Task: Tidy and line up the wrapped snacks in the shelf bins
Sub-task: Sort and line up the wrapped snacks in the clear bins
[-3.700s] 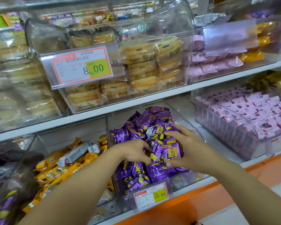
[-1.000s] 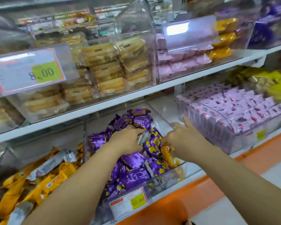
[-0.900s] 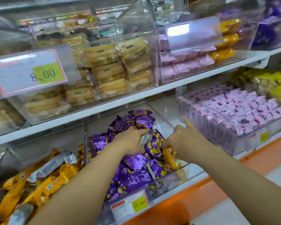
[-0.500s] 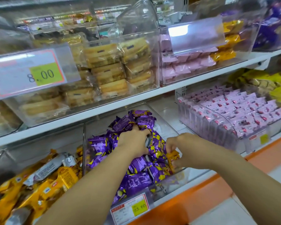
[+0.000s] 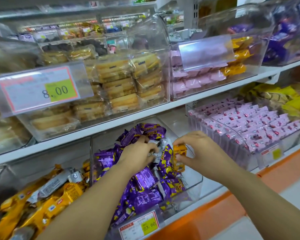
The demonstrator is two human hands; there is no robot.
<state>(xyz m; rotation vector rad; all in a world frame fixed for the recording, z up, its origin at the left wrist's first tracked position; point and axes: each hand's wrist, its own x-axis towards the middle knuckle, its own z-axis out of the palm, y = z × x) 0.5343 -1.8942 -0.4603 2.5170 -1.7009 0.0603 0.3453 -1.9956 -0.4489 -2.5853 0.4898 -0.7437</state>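
**Orange pack pinched over the purple bin**

Right hand (image 5: 199,153): thumb and fingertips pinch an orange pack (image 5: 179,157), held upright just above the right edge of the purple packs (image 5: 144,191). Left hand (image 5: 137,154): fingers curled round a silver pack (image 5: 155,150) on top of the heap, just left of the orange one. Purple packs lie jumbled, not in rows, in the clear middle bin (image 5: 195,183) on the lower shelf. The bin's near front carries a price tag (image 5: 141,226) reading 23.60. Left bin: yellow packs (image 5: 47,207), also jumbled. Right bin: pink packs (image 5: 253,123) in neat rows. Upper shelf, far: stacked biscuits (image 5: 121,84).
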